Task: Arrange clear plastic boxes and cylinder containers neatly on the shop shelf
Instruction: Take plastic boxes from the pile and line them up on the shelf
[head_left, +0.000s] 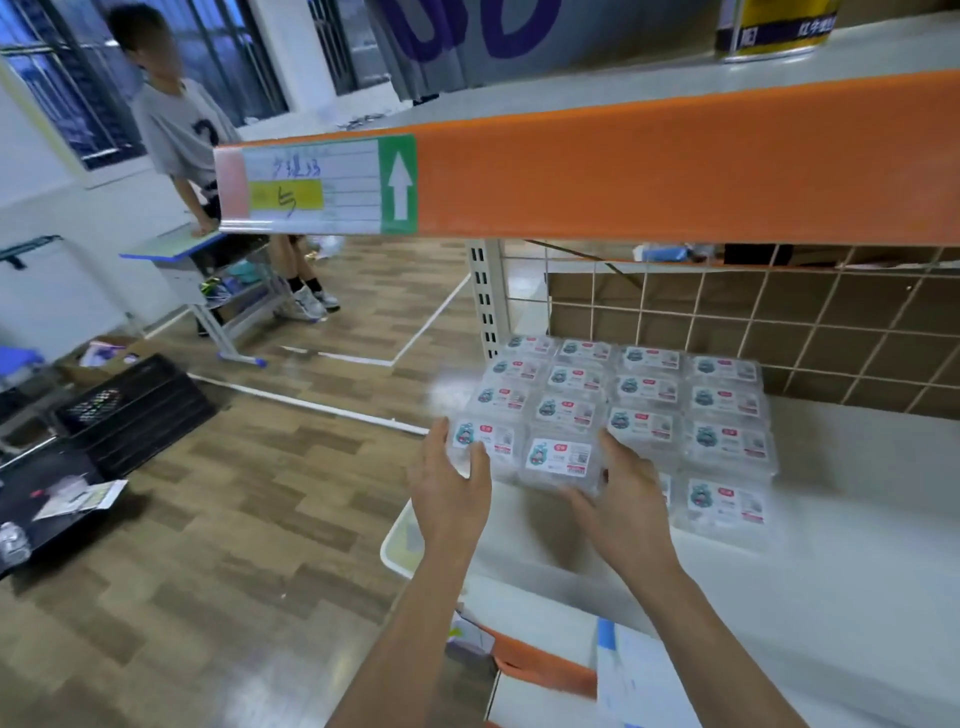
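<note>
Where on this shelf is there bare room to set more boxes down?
Widest bare patch: the shelf right of the boxes, reaching back to the wire grid. A narrower strip lies along the front edge, before the boxes. Crowded: the left end by the post, boxes packed side by side, with the left hand and right hand at the front ones.

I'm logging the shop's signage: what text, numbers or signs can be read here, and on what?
White up arrow on green: shelf tag on the orange beam.
Blue handwriting on that tag: illegible.
Labels on the clear plastic boxes: too blurred.
Characters on the yellow can: too blurred.
</note>
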